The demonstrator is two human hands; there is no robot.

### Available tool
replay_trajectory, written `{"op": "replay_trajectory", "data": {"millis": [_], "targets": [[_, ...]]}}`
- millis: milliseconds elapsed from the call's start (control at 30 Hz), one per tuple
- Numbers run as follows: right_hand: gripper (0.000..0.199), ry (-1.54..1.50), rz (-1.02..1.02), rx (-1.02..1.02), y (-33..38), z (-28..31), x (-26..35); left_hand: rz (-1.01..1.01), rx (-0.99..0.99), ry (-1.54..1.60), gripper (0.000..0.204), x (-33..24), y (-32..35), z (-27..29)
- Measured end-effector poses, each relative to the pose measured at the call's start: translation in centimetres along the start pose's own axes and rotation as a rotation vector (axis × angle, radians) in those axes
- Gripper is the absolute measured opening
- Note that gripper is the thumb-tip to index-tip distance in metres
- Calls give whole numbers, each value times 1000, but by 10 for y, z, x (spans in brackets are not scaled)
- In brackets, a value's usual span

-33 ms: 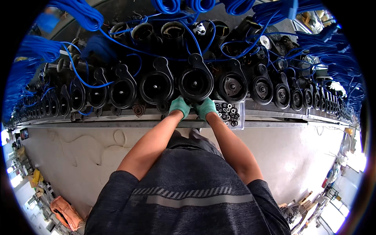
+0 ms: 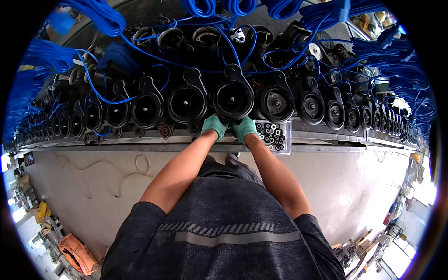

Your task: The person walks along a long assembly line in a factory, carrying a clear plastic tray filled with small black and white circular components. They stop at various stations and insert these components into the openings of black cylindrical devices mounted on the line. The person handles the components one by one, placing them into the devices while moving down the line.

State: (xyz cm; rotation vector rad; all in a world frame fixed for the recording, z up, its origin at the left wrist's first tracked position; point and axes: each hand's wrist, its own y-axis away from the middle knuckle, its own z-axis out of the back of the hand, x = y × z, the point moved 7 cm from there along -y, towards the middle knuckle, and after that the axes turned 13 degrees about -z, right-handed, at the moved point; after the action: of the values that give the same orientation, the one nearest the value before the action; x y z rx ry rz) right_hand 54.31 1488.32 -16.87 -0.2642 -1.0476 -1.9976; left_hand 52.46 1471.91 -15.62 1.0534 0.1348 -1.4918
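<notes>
My left hand (image 2: 214, 128), in a green glove, is at the near lower rim of a round black pump-like housing (image 2: 233, 108) with a raised neck at its far end. My right hand (image 2: 243, 129), gloved alike, meets the same rim from the other side. Both sets of fingers look curled inward, and the tips are hidden under the housing. A dark part shows between the hands, too small to name. A metal shaft end (image 2: 232, 99) sits at the housing's middle. Just right of my right hand stands a clear plastic box (image 2: 289, 144) holding several black and pale rings (image 2: 275, 136).
Similar housings line the bench both ways, like an open one (image 2: 186, 112) at left and one with an inner disc (image 2: 277, 114) at right. Blue cable coils (image 2: 95, 18) hang around. Dark cylinders (image 2: 206, 44) stand behind. The bench's metal edge (image 2: 186, 148) runs before me.
</notes>
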Motion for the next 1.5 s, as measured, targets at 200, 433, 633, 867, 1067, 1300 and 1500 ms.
{"op": "replay_trajectory", "data": {"millis": [200,433,633,867,1067,1300,1500], "targets": [[45,174,-71,-98,27,7,3,-148,-134,98,39,12,14,-1],[30,-441,-174,338,57,4,14,-192,-124,421,42,43,27,-18],[28,-875,-183,540,130,60,38,-108,32,842,44,-11,105,43],[28,-850,-107,570,148,78,65,-257,-38,820,35,-53,132,71],[42,-489,186,243,157,71,85,-302,-158,871,31,-53,136,75],[40,-356,163,152,162,72,95,-314,-258,737,21,-56,142,76],[38,-351,156,156,155,64,87,-392,-382,596,17,-57,142,73]]}}
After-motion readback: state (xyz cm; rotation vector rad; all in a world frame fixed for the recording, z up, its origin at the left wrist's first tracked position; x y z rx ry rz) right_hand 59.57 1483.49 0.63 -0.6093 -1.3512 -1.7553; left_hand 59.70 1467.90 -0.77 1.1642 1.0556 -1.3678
